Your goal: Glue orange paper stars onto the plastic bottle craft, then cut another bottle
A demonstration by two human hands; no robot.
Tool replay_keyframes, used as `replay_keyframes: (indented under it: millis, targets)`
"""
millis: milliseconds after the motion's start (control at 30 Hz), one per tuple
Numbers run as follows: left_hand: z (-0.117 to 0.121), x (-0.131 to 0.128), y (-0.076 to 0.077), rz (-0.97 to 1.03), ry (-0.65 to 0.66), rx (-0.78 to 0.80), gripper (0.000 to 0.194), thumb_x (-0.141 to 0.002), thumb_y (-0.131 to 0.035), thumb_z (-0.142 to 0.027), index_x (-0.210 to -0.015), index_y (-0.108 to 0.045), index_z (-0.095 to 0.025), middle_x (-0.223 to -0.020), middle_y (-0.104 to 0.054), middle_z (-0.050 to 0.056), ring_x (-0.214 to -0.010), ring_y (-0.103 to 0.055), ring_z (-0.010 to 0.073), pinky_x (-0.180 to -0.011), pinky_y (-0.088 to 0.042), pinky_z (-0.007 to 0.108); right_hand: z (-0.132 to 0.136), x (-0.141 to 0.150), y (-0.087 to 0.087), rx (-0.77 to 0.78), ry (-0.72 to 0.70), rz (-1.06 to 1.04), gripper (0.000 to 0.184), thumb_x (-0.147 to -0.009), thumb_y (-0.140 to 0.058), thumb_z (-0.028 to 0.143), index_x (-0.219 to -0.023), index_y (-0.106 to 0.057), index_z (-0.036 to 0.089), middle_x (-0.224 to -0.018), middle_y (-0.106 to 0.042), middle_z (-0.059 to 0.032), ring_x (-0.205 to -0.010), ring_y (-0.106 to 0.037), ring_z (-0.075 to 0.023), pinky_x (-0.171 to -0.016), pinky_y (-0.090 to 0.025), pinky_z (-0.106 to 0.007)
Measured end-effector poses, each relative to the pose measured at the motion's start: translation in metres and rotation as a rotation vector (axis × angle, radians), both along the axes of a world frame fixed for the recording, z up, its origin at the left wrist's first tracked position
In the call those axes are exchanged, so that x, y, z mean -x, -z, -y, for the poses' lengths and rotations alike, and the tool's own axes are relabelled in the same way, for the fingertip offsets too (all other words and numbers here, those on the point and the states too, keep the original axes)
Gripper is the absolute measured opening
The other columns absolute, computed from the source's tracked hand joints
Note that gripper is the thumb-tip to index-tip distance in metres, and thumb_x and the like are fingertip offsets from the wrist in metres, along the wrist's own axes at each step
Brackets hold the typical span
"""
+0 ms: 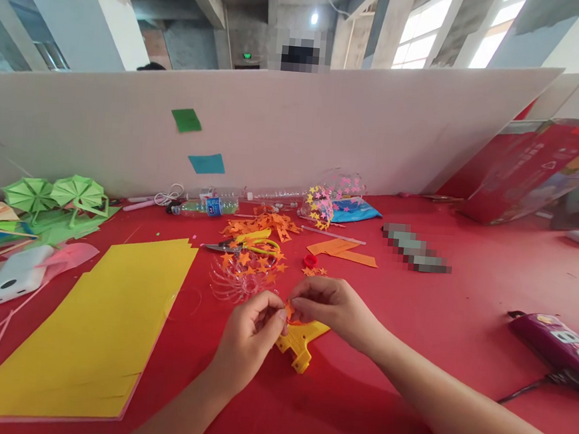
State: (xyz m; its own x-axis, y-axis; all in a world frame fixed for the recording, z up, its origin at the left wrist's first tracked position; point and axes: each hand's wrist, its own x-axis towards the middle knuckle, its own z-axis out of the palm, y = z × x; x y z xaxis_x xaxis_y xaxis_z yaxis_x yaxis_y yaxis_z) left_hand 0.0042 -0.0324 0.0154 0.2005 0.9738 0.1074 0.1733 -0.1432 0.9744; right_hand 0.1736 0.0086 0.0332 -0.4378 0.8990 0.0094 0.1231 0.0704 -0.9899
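Observation:
Close together over the red table, both hands are pinching at a small orange paper star (289, 310). My left hand (255, 331) is closed, thumb against forefinger, at the star's left side. From the right, my right hand (330, 307) pinches at it with fingertips that partly hide it. Below the hands lies a yellow plastic tool (302, 348), its upper part covered, so its kind cannot be made out. Just beyond is a clear plastic bottle piece cut into curled strips (241, 283), with orange stars (260, 263) on it. A red ring-shaped cap (310, 261) and more stars sit nearby.
Scissors (221, 248) and orange paper scraps (259, 224) lie mid-table. Yellow paper sheets (95, 322) and a white phone (19, 276) are left. Behind are a labelled bottle (213, 205) and a white partition (286, 130). A corded purple device (560, 348) lies right.

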Motion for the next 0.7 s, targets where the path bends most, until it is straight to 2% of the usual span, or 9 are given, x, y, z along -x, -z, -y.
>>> replay_keyframes:
  millis: [67,233,300,400,500,600,633,667,700]
  targets:
    - [0.001,0.001,0.000,0.007,0.004,0.004,0.015,-0.086,-0.050,-0.030,-0.076,-0.051,-0.019,-0.062,-0.054,-0.004,-0.052,-0.042,0.0081,-0.050,-0.036,0.019,-0.004,-0.003,0.001,-0.059,0.023,0.058,0.018,-0.076,-0.058,0.035,-0.076,-0.061,0.017,-0.063,-0.061,0.0004,-0.058,-0.056,-0.0111,-0.059,-0.048,-0.024]
    - [0.002,0.005,-0.003,-0.040,0.003,-0.068,0.017,-0.088,-0.047,-0.029,-0.074,-0.049,-0.019,-0.064,-0.053,-0.003,-0.053,-0.042,0.0082,-0.050,-0.035,0.020,-0.023,-0.011,0.013,-0.280,0.073,0.486,0.012,-0.077,-0.052,0.020,-0.079,-0.063,0.017,-0.069,-0.066,-0.0009,-0.061,-0.059,-0.0123,-0.055,-0.042,-0.021]
    - [0.001,0.008,-0.004,-0.065,-0.013,-0.120,0.018,-0.088,-0.046,-0.029,-0.073,-0.048,-0.019,-0.064,-0.052,-0.003,-0.053,-0.042,0.0084,-0.051,-0.036,0.020,-0.029,-0.012,0.020,-0.315,0.091,0.575,0.020,-0.076,-0.050,0.013,-0.086,-0.066,0.018,-0.075,-0.069,-0.0023,-0.065,-0.061,-0.0134,-0.059,-0.042,-0.022]
    - [-0.001,0.013,-0.005,-0.079,-0.045,-0.178,0.019,-0.090,-0.044,-0.029,-0.074,-0.048,-0.019,-0.065,-0.052,-0.003,-0.053,-0.042,0.0087,-0.051,-0.036,0.020,-0.033,-0.013,0.025,-0.378,0.141,0.723,0.027,-0.080,-0.048,0.013,-0.098,-0.067,0.017,-0.077,-0.069,-0.0055,-0.066,-0.061,-0.0163,-0.061,-0.039,-0.025]
    - [-0.002,0.017,-0.004,-0.073,-0.058,-0.222,0.019,-0.091,-0.045,-0.030,-0.075,-0.049,-0.020,-0.064,-0.051,-0.003,-0.053,-0.043,0.0086,-0.049,-0.036,0.019,-0.032,-0.016,0.018,-0.434,0.174,0.846,0.021,-0.084,-0.048,0.020,-0.082,-0.068,0.017,-0.065,-0.064,-0.0059,-0.060,-0.057,-0.0176,-0.055,-0.032,-0.026]
    - [-0.002,0.018,-0.005,-0.083,-0.058,-0.256,0.019,-0.091,-0.045,-0.029,-0.075,-0.048,-0.020,-0.063,-0.051,-0.004,-0.052,-0.042,0.0082,-0.048,-0.035,0.019,-0.024,-0.022,0.004,-0.470,0.036,0.873,0.017,-0.081,-0.053,0.020,-0.071,-0.066,0.020,-0.062,-0.062,-0.0014,-0.058,-0.056,-0.0146,-0.054,-0.033,-0.024]
    - [-0.002,0.018,-0.006,-0.097,-0.051,-0.263,0.019,-0.091,-0.045,-0.029,-0.074,-0.048,-0.020,-0.063,-0.050,-0.004,-0.052,-0.041,0.0082,-0.048,-0.035,0.019,-0.019,-0.024,0.000,-0.483,-0.071,0.866,0.011,-0.077,-0.057,0.018,-0.074,-0.067,0.022,-0.067,-0.064,0.0002,-0.062,-0.058,-0.0138,-0.056,-0.036,-0.022]
    - [-0.002,0.017,-0.006,-0.114,-0.038,-0.271,0.019,-0.090,-0.044,-0.028,-0.073,-0.048,-0.020,-0.062,-0.049,-0.004,-0.052,-0.041,0.0083,-0.048,-0.034,0.019,-0.014,-0.025,-0.003,-0.499,-0.189,0.858,0.015,-0.073,-0.061,0.015,-0.082,-0.068,0.024,-0.077,-0.067,0.0012,-0.069,-0.060,-0.0139,-0.061,-0.039,-0.022]
    - [-0.001,0.016,-0.007,-0.134,-0.022,-0.280,0.019,-0.090,-0.044,-0.027,-0.072,-0.047,-0.020,-0.061,-0.048,-0.004,-0.052,-0.041,0.0084,-0.048,-0.034,0.020,-0.008,-0.026,-0.005,-0.542,-0.330,0.882,0.029,-0.070,-0.063,0.014,-0.096,-0.068,0.025,-0.090,-0.068,-0.0004,-0.081,-0.062,-0.0164,-0.069,-0.043,-0.023]
